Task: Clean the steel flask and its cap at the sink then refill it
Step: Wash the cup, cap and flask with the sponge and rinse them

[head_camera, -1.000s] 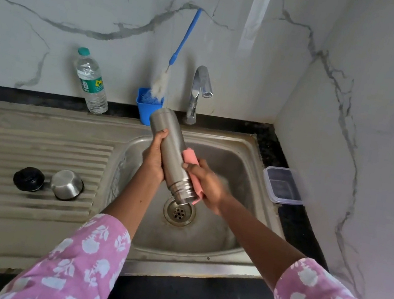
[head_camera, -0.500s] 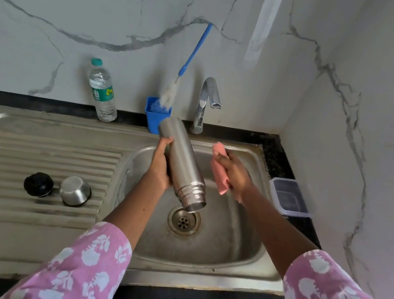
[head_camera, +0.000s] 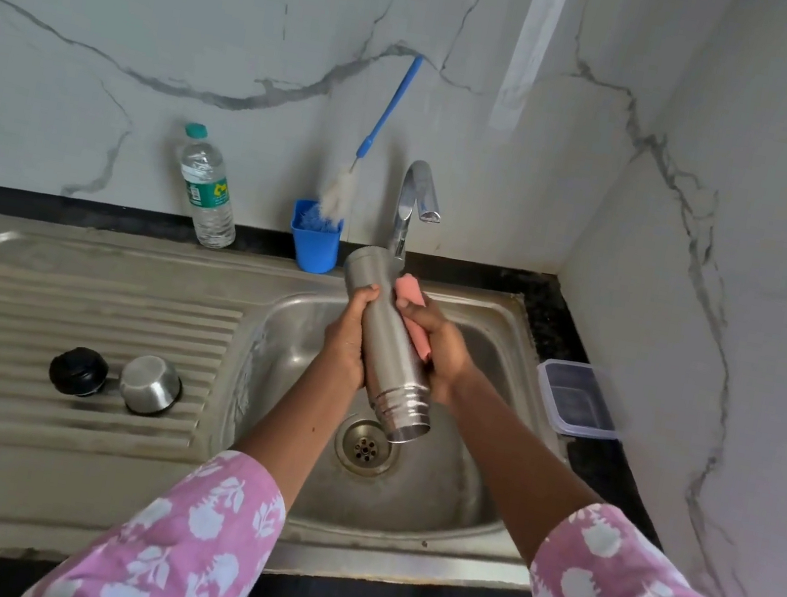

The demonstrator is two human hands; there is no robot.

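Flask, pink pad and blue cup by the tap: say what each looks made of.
Flask: steel, brushed, with a soft grey sheen and ridged threads at its mouth. Pink pad: probably sponge or cloth, matte, no gloss. Blue cup: likely plastic, even matte colour.

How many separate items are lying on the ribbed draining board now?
2: a black stopper on the left, and a steel cap just right of it. The left sleeve hides part of the board's near edge.

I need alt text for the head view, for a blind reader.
Over a sink, the left hand holds a steel flask mouth-down while the right hand presses a pink sponge against it. A black cap lies on the drainboard.
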